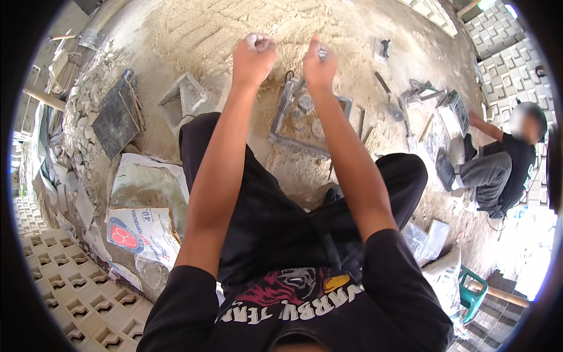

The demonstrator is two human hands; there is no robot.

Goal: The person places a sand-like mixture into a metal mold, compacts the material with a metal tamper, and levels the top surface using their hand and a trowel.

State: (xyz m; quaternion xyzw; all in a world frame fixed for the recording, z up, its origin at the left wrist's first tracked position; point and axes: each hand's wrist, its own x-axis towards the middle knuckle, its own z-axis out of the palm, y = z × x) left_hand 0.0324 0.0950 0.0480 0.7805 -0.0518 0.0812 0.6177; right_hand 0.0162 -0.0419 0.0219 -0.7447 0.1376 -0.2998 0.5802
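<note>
Both my arms reach forward over a spread of pale sand [199,35]. My left hand [254,58] is closed, its fingers curled in, with pale grey dust on the thumb and fingertips; what it holds, if anything, does not show. To its right, my right hand [321,66] is closed too and a little blurred. A small silvery spot shows at its fingers, too small to name. Just nearer than my right hand, a grey metal mould frame [299,146] lies on the ground with round and angular shapes inside. My right forearm hides part of it.
A hollow block-shaped mould [186,100] and a dark square board [117,117] lie left, beside rubble [82,111]. A torn paper sack [143,234] is near my left knee. A trowel [394,110] lies right; beyond, another person [498,170] sits by a metal mould [454,111].
</note>
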